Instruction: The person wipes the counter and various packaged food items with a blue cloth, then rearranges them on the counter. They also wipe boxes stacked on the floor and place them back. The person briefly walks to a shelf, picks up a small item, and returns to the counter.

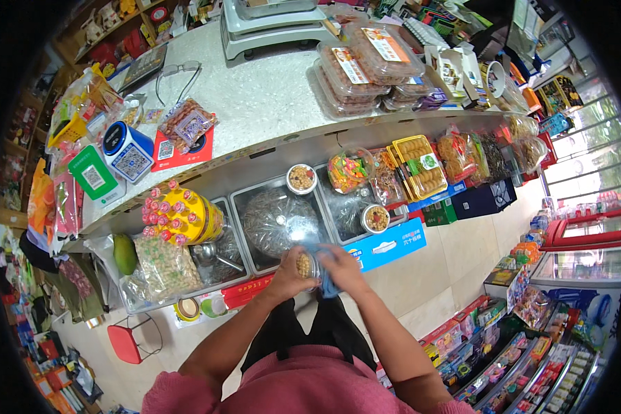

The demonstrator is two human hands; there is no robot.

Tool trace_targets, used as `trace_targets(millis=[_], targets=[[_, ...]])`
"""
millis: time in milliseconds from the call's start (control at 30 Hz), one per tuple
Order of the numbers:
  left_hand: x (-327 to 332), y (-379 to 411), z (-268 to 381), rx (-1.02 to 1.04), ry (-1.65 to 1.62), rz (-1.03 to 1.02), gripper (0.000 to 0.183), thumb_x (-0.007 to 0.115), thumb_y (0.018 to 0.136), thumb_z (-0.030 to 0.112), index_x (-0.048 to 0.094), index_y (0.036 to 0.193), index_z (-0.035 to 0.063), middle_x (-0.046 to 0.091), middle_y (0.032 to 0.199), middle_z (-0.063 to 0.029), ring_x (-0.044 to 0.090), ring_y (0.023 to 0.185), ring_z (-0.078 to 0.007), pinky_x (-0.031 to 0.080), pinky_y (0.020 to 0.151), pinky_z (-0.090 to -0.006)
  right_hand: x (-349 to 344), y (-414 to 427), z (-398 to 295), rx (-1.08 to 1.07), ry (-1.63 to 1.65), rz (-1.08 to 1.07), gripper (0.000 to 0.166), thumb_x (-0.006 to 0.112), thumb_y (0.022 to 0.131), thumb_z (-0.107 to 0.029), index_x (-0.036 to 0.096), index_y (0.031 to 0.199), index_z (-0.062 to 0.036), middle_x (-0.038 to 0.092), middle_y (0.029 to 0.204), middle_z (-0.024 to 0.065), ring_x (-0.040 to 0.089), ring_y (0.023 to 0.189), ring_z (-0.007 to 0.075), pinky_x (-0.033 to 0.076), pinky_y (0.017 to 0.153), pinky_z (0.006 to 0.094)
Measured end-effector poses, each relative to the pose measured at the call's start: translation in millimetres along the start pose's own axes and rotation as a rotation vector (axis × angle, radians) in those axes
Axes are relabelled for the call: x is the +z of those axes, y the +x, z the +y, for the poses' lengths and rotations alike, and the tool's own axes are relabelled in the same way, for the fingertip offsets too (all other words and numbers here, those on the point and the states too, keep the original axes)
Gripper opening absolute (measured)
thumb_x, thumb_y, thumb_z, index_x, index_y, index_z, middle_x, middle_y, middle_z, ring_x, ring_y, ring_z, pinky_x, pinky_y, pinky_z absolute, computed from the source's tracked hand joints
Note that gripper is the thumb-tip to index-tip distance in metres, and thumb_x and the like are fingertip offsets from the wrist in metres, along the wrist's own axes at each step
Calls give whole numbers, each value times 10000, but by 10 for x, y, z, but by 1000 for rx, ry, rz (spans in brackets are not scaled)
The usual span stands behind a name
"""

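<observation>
My left hand [289, 277] grips a clear jar of nuts [305, 265], tilted on its side in front of my body. My right hand [343, 269], slightly blurred, holds a blue cloth [328, 277] against the jar's right side. Just beyond my hands lie metal bins with clear plastic-covered dark goods [277, 220]. One round container of nuts [301, 179] stands at the back of the middle bin, and a similar one [376, 219] at the front of the right bin. A blue cardboard strip [398, 243] runs along the right bin's front edge.
A speckled counter [259, 98] curves behind the bins, bearing a scale [274, 31], stacked plastic boxes [352, 67], eyeglasses [178, 70] and a bagged snack [186, 126]. Yellow bottles with pink caps [183, 215] stand left, beside a green fruit [125, 253]. A red stool [124, 343] stands lower left.
</observation>
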State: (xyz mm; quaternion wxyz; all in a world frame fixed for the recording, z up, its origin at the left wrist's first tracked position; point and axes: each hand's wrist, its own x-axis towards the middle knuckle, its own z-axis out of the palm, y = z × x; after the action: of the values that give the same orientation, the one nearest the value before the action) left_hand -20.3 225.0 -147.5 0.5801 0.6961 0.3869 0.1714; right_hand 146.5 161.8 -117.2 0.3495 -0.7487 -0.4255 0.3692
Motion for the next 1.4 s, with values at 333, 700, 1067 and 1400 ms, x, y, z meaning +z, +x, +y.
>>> trace_targets(millis=[333, 700, 1067, 1400], targets=[[-715, -611, 462, -302, -1334, 220, 539, 576, 823, 198, 376, 1321, 138, 502, 1247, -110, 537, 1107, -298, 477, 840, -538, 187, -1013, -503, -681, -503, -78, 387, 616, 735, -14, 607, 1116, -77, 575, 1200, 93, 519, 1102, 308, 413, 924, 450], [-705, -1076, 800, -156, -1378, -301, 754, 685, 688, 265, 357, 1357, 145, 480, 1267, -129, 518, 1141, -326, 488, 866, -545, -203, -900, -1295, -454, 381, -11, 291, 504, 945, -171, 584, 1161, 6, 629, 1012, 55, 543, 930, 112, 437, 850, 282], [-988, -1084, 1269, 108, -929, -14, 814, 693, 597, 166, 334, 1326, 116, 457, 1190, -87, 517, 1090, -222, 460, 935, -324, -180, -1443, -586, 316, 955, -11, 306, 478, 963, -262, 637, 1014, -5, 635, 938, 61, 590, 855, 132, 471, 779, 261], [-709, -922, 1169, -88, -1037, -27, 651, 607, 746, 102, 322, 1329, 144, 498, 1172, -123, 551, 1063, -231, 488, 896, -363, -214, -1266, -1108, -282, 264, 251, 249, 600, 877, -213, 667, 1006, -10, 669, 946, 112, 621, 900, 211, 474, 816, 313]])
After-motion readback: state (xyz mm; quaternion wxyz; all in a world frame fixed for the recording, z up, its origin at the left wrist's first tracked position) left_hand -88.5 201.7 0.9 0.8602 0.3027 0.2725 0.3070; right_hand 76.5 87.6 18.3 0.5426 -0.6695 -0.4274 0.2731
